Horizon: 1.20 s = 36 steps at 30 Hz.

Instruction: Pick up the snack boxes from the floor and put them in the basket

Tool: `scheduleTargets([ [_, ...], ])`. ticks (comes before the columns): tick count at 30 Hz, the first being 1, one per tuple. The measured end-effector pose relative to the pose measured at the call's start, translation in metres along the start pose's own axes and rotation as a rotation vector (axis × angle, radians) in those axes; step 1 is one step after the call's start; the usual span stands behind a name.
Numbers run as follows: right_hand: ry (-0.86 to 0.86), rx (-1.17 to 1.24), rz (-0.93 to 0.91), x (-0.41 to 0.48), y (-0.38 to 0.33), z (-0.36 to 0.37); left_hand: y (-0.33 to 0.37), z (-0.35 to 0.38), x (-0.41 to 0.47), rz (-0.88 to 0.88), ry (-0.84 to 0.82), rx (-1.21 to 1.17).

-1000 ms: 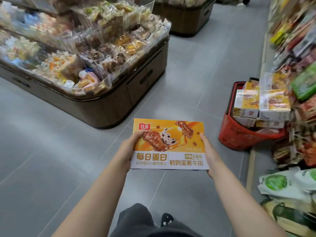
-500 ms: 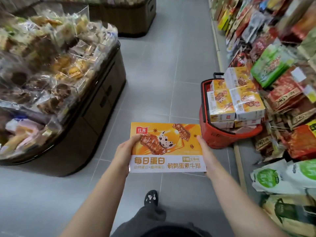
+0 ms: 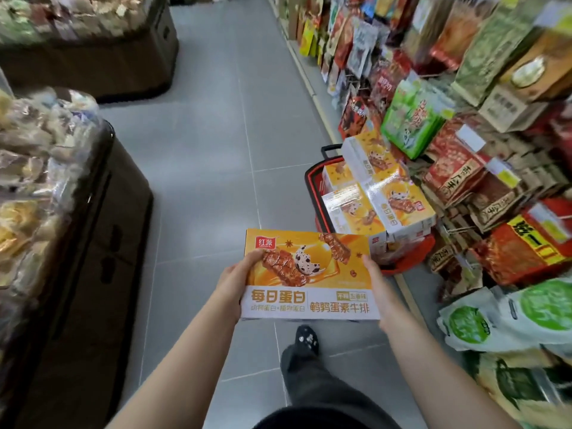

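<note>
I hold a flat orange-and-white snack box (image 3: 309,274) level in front of me, above the grey floor. My left hand (image 3: 233,281) grips its left edge and my right hand (image 3: 379,289) grips its right edge. A red shopping basket (image 3: 318,209) stands on the floor just ahead and to the right of the box, against the shelf foot. Several matching snack boxes (image 3: 380,196) are piled in it, rising above its rim. The basket's near right part is hidden behind the box I hold.
A shelf of snack bags (image 3: 464,144) runs along the right side, with green-and-white bags (image 3: 501,317) low beside my right arm. A dark island bin of wrapped sweets (image 3: 62,212) stands at left, another bin (image 3: 102,51) farther back. My leg and dark shoe (image 3: 306,339) are below the box.
My view has swung to the right and I have stepped nearer; the basket now lies closer, just beyond the held box. My hold on the box is unchanged.
</note>
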State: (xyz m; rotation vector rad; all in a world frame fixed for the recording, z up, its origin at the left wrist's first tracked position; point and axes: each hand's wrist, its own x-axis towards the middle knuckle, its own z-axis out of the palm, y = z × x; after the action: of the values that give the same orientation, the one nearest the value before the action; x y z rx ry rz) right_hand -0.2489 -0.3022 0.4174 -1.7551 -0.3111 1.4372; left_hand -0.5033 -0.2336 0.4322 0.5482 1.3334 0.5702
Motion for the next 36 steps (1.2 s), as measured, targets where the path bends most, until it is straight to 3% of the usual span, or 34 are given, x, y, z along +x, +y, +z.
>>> scheduleTargets([
  [14, 0.024, -0.039, 0.065, 0.124, -0.147, 0.023, 0.145, 0.066, 0.16, -0.153, -0.053, 0.111],
  [20, 0.173, 0.001, 0.151, 0.182, -0.185, 0.053, 0.212, 0.08, 0.242, -0.16, -0.123, 0.274],
  [26, 0.241, 0.222, 0.233, 0.233, -0.223, 0.093, 0.31, 0.112, 0.315, -0.059, -0.231, 0.529],
  [31, 0.389, 0.422, 0.225, 0.218, -0.303, 0.122, 0.369, 0.162, 0.361, -0.046, -0.32, 0.757],
  [36, 0.516, 0.595, 0.266, 0.296, -0.277, 0.089, 0.395, 0.222, 0.4, 0.04, -0.427, 0.862],
])
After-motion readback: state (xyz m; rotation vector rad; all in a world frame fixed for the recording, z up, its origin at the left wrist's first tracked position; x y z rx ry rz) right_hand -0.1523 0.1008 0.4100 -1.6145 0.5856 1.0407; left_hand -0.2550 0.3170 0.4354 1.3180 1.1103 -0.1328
